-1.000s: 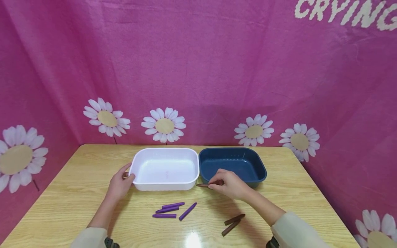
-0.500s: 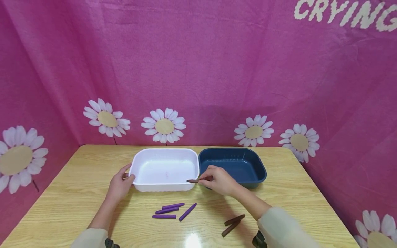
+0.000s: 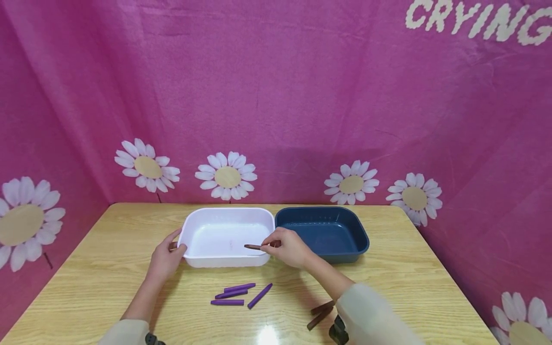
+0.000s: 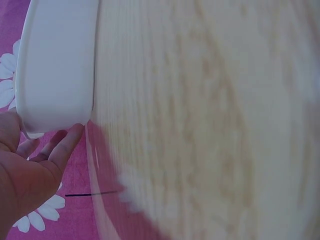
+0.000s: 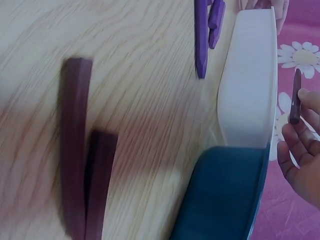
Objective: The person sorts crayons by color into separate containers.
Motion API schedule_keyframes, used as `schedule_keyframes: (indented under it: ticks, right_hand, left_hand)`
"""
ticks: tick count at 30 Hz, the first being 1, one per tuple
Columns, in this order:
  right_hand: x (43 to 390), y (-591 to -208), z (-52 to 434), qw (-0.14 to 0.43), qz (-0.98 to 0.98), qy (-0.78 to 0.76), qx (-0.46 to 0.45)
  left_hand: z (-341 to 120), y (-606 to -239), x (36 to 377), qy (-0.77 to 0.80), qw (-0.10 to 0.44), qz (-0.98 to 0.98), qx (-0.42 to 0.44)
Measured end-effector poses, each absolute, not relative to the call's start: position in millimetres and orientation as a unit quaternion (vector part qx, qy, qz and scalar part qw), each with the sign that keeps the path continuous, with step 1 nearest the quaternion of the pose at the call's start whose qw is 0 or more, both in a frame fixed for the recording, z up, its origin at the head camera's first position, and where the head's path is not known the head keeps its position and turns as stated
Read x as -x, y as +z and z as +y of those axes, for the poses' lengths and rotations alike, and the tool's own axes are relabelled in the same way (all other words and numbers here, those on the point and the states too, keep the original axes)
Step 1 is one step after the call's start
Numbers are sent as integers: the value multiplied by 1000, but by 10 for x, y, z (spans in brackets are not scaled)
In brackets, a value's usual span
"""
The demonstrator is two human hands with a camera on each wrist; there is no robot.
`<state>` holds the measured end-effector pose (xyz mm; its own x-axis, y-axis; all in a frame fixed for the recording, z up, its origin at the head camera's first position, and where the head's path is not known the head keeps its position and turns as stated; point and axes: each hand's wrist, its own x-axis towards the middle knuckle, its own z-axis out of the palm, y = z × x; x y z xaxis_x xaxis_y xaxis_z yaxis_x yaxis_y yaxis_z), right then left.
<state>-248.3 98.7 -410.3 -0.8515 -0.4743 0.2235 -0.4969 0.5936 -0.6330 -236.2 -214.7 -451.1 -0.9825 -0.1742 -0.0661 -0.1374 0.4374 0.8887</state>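
Between thumb and fingers, my right hand (image 3: 286, 247) pinches a brown crayon (image 3: 253, 247) above the front right part of the white tray (image 3: 226, 261). The right wrist view shows that crayon (image 5: 296, 95) held by its blunt end, tip free. My left hand (image 3: 166, 255) holds the white tray's left end; in the left wrist view its thumb is at the rim and its fingertips touch the low outer wall (image 4: 60, 75). Several purple crayons (image 3: 227, 302) lie on the table before the white tray. Two more brown crayons (image 3: 320, 318) lie at the right, partly behind my right sleeve.
A dark blue tray (image 3: 332, 259) stands against the white tray's right side. Both trays sit near the back of the wooden table (image 3: 409, 278). A pink cloth (image 3: 276, 96) with printed daisies hangs behind and at both sides.
My right hand has carried the brown crayon left and slightly up, from in front of the blue tray to over the white tray. My left hand has stayed on the white tray.
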Motion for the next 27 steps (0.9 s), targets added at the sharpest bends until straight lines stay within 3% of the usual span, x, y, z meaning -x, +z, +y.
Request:
schedule_keyframes:
  ticks: [17,27]
  right_hand:
    - [2566,-4130,681,20,-905,330,-269]
    - [2594,-4160,583,-27,-903,341,-259]
  left_hand:
    - [-2148,-4526,2351,-527,17,-845,-94]
    - [-2147,-4521,2356,-534,24,-840,-93]
